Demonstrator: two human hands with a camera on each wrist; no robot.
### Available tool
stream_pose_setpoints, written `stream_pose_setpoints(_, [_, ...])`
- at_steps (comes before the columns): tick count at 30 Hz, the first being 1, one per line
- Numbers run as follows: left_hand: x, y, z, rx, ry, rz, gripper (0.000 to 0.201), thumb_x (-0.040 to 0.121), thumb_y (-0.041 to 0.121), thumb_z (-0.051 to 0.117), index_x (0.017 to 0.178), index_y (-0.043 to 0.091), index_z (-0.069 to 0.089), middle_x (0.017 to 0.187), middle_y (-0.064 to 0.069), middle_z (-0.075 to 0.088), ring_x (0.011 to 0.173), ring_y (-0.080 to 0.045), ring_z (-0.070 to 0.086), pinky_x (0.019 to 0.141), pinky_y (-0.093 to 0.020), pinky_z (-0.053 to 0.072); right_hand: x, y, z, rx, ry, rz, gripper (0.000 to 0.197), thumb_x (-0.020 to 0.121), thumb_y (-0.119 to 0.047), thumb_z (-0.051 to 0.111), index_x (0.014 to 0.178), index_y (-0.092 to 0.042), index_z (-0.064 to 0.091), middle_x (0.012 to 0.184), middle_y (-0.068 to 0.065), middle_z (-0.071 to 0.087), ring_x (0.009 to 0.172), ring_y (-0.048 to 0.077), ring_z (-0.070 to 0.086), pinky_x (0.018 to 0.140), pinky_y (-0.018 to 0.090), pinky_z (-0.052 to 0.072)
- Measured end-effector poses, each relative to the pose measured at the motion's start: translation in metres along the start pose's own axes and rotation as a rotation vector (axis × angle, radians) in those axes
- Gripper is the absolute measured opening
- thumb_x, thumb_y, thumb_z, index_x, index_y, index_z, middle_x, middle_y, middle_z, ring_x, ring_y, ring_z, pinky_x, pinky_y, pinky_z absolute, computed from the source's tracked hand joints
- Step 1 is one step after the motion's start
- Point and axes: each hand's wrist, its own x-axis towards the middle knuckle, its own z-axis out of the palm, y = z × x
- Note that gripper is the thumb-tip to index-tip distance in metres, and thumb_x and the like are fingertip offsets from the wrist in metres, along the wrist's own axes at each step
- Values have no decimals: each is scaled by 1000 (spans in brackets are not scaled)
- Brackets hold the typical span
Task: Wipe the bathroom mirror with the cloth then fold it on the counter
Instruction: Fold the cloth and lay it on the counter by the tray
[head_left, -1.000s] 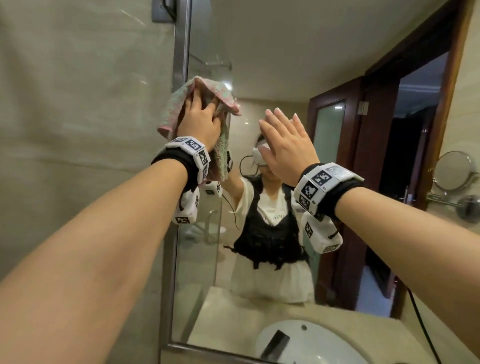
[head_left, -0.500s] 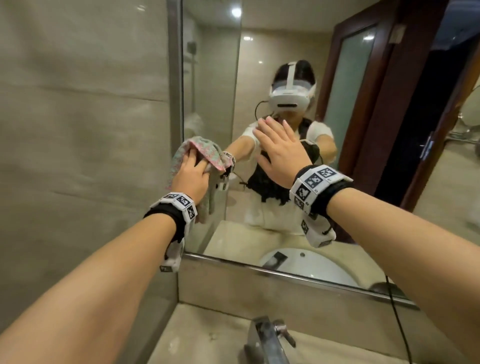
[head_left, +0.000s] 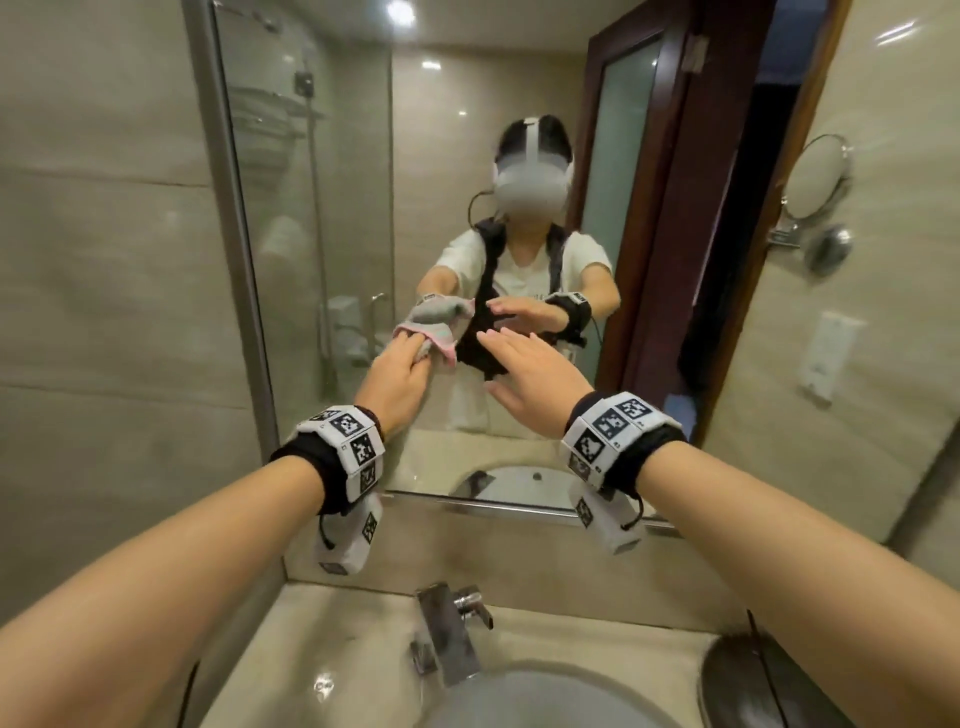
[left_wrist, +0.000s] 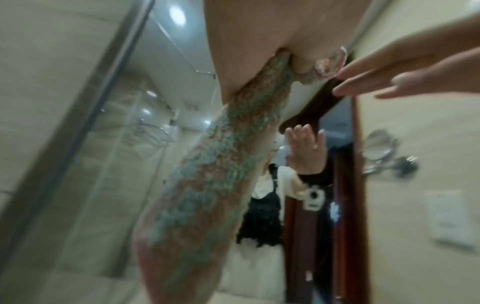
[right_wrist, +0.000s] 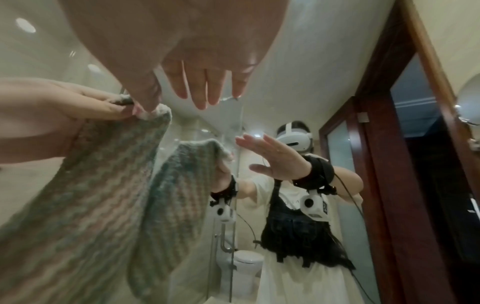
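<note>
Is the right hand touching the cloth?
Cannot tell. In the head view the right hand sits beside the cloth, while in the right wrist view its thumb overlaps the cloth's top edge.

Warm, dim indoor light from ceiling spots (head_left: 400, 11), glare reflected in mirror (head_left: 441, 156). Left wrist view motion-blurred; all views bend at edges, esp. wrist cams.

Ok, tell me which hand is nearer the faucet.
Left, though only slightly. The left hand grips the cloth up at the mirror, above the faucet; the right hand hovers open, further right.
</note>
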Motion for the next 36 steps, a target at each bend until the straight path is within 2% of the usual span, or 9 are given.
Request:
stream_pose_setpoints(6, [-26,95,63,-663,-102,-165,26,98,20,42,117,14,59,117,2,60,107,-2,55,93,-13,41,-79,63,-26,355,112,268,45,98,-20,44,141,-9,37,140,11,48,130,24,43,106,30,31])
stream_pose_setpoints(8, [-36,123,84,-808,-191,-258,31,98,24,41,124,12,55,122,1,58,110,-6,54,97,-23,42,-107,88,-28,435,77,424,41,100,-22,40,139,-11,41,135,10,53,124,26,49,102,32,36])
stream_pose_setpoints(15, [-71,200,153,-1139,-418,-433,38,99,28,37,129,10,51,96,2,68,81,-5,67,73,-18,54,-206,163,-20,756,35,734,40,97,-5,42,137,-2,40,137,18,49,128,29,45,106,34,36])
stream_pose_setpoints(19, [-89,223,180,-1164,-556,-447,41,99,32,33,133,15,47,118,-5,63,103,-15,62,89,-27,50,-246,174,-28,981,14,755,50,87,13,47,135,-4,44,129,14,54,121,25,50,93,28,45])
stream_pose_setpoints(23, [-100,229,200,-1233,-533,-485,40,99,32,34,134,17,46,120,-6,62,105,-17,60,92,-30,48,-270,165,-40,1093,-65,806,28,95,-4,46,120,0,58,95,9,63,84,14,57,75,23,48])
stream_pose_setpoints(27, [-107,228,209,-1245,-476,-557,40,98,32,38,131,13,50,105,-5,66,91,-15,63,77,-27,52,-289,177,-37,873,-73,789,46,98,-23,45,106,22,50,99,45,50,79,47,54,78,40,48])
stream_pose_setpoints(30, [-111,226,210,-1134,-454,-525,33,96,33,43,116,13,59,99,-5,66,88,-14,63,71,-23,53,-299,178,-47,778,-72,740,41,98,-27,45,63,-5,44,60,16,33,51,19,33,52,22,29])
stream_pose_setpoints(32, [-114,228,213,-1022,-465,-462,25,91,33,53,103,13,63,95,-2,64,87,-15,61,72,-25,50,-304,180,-51,748,-68,697,39,97,-26,48,61,-11,40,60,5,28,53,10,29,53,19,24])
stream_pose_setpoints(36, [-126,232,231,-852,-372,-482,7,81,22,68,84,17,64,100,12,58,92,-12,52,73,-28,40,-318,181,-61,751,-67,653,31,94,-26,53,78,0,60,72,10,45,68,17,41,65,25,32])
